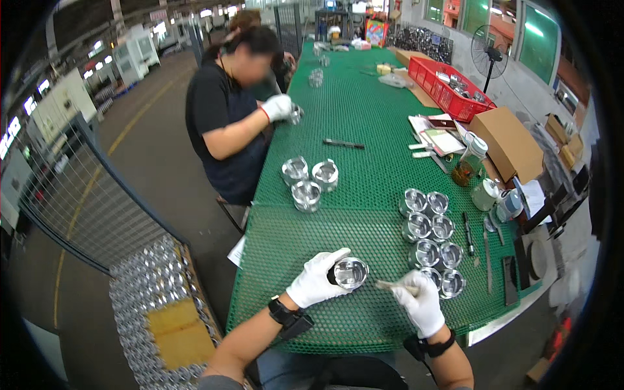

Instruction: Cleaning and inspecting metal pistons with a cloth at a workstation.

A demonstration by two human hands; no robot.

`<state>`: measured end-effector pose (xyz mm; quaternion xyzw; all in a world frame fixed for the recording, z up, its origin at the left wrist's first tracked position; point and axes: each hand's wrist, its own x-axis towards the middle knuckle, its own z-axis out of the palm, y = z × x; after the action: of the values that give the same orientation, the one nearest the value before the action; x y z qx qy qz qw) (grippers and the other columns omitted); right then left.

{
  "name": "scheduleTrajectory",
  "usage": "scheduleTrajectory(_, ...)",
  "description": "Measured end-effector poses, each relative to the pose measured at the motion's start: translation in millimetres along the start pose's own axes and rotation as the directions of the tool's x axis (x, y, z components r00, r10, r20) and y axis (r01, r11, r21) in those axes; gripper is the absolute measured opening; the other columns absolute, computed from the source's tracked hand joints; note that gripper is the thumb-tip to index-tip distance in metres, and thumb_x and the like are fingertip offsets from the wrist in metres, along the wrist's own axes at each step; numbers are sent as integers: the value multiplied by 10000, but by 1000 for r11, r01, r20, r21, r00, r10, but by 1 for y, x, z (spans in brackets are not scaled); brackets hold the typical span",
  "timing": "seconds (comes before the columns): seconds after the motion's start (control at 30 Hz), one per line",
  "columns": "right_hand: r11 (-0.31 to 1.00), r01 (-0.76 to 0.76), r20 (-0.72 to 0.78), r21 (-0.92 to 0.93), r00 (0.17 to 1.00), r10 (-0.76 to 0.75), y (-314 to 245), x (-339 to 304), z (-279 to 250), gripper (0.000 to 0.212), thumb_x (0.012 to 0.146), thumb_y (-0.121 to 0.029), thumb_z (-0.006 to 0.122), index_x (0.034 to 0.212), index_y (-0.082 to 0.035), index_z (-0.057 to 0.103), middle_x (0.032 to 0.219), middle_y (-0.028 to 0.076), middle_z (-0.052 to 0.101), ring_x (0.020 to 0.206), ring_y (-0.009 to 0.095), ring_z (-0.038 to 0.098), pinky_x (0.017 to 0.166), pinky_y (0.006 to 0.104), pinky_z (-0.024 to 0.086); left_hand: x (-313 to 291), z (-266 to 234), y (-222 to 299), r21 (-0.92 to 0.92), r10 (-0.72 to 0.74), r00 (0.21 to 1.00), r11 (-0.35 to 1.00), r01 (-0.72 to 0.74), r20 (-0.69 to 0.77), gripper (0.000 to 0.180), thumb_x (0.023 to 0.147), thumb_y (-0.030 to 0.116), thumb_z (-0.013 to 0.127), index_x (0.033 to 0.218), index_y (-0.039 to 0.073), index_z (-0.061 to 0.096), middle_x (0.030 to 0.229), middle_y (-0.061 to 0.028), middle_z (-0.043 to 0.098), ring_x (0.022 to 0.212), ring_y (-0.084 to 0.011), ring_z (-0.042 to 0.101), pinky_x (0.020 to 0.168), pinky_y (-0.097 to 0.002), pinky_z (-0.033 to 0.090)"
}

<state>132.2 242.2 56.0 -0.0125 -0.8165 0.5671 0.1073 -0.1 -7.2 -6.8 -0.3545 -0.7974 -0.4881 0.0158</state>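
Observation:
My left hand [314, 283], in a white glove, is closed around a shiny metal piston [351, 273], its machined top turned up toward me. Just right of it, my gloved right hand [420, 304] pinches a slim, short tool [386, 285] whose tip points at the piston without touching it. The tool's exact kind is not clear. Several finished-looking pistons [416, 227] stand in two columns on the green mat [292, 240], beyond and beside my right hand. Farther left, three more pistons [306, 196] sit in a cluster.
Right of the columns lie a black marker [468, 234] and long metal tools [487, 260]. Jars [485, 194], a cardboard box [507, 144] and a red crate [448, 88] line the right side. A co-worker [237, 117] handles a piston at the left edge. Stacked pistons [140, 305] stand low at left.

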Motion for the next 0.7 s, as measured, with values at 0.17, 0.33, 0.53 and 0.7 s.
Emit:
scheduleTrajectory(0.17,917,-308,95,253,951,293,23,-47,13,199,967,29,656,1150,100,685,979,88,777,756,57,653,647,185,509,33,-16,-2,-74,-114,977,992,102,-179,622,678,203,921,1240,73,688,1152,-111,744,1049,-281,712,964,-390,554)
scheduleTrajectory(0.33,924,-189,58,333,982,180,36,-60,16,283,955,48,637,1231,109,656,1153,165,759,1034,169,731,891,265,580,107,3,-26,30,-38,992,999,42,-123,607,684,173,932,1219,39,680,1164,-117,735,1067,-235,700,987,-369,543)
scheduleTrajectory(0.53,966,17,10,259,1000,-20,56,-56,26,248,934,-65,676,1170,-6,728,1044,107,790,919,179,764,852,293,603,201,37,-65,301,-55,937,939,166,-344,766,709,225,899,1361,0,565,1212,-171,684,1135,-319,655,1007,-419,516)
scheduleTrajectory(0.7,995,103,-37,9,994,-102,58,-52,8,225,892,-168,729,1105,-101,761,928,107,774,814,273,755,742,365,611,219,83,-21,673,331,943,702,-233,-19,919,719,164,818,1515,-30,403,1519,-288,452,1412,-434,430,1204,-485,339)
